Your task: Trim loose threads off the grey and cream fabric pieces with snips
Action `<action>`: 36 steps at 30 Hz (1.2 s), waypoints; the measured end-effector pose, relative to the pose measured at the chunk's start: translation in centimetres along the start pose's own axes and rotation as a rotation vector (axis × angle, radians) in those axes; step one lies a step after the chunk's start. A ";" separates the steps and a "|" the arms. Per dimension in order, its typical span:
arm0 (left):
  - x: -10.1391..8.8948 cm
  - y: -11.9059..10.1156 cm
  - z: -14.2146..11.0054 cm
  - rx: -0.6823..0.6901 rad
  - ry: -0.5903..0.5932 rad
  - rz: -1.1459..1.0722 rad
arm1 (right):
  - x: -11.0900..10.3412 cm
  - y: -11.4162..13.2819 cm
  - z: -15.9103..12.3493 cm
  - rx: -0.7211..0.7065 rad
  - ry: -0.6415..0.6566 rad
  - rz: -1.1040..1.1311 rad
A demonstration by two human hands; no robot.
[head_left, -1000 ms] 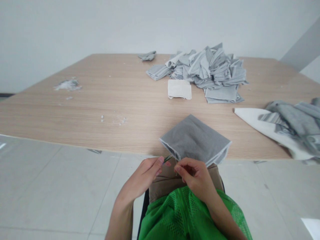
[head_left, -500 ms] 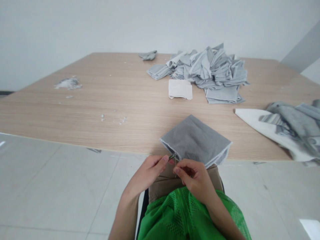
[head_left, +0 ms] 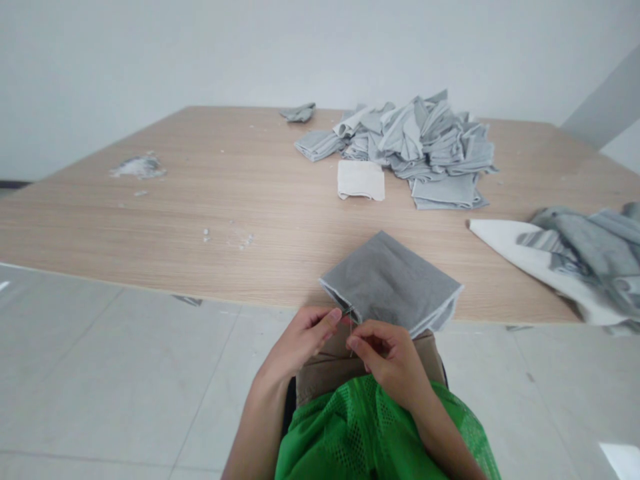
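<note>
Left hand (head_left: 307,333) grips a tool (head_left: 347,311) by a gray cloth (head_left: 393,280); right hand (head_left: 387,357) pinches a thread (head_left: 351,325).

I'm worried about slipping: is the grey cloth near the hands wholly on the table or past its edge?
Partly past it. The grey cloth has its far corner over the table, its near side above the trousers.
</note>
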State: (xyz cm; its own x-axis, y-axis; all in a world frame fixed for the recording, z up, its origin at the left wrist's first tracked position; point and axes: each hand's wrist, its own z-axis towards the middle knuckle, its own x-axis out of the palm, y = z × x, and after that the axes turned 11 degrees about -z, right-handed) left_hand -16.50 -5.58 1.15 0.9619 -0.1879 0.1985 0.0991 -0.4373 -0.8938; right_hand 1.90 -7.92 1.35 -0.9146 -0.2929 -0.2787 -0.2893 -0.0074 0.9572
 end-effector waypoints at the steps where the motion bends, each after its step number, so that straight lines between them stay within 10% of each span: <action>1: 0.1 0.0 0.0 -0.006 -0.005 -0.013 | 0.0 0.0 0.0 0.002 -0.002 0.002; 36: -1.1 0.8 -0.3 -0.053 -0.068 -0.181 | -0.4 -0.4 -0.4 0.005 0.054 -0.009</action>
State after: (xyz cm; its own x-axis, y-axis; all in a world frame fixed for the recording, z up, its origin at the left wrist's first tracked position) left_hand -17.52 -6.02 0.32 0.9448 -0.0433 0.3247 0.2599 -0.5042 -0.8236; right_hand 2.49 -8.23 1.15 -0.8954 -0.3440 -0.2828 -0.2991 -0.0058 0.9542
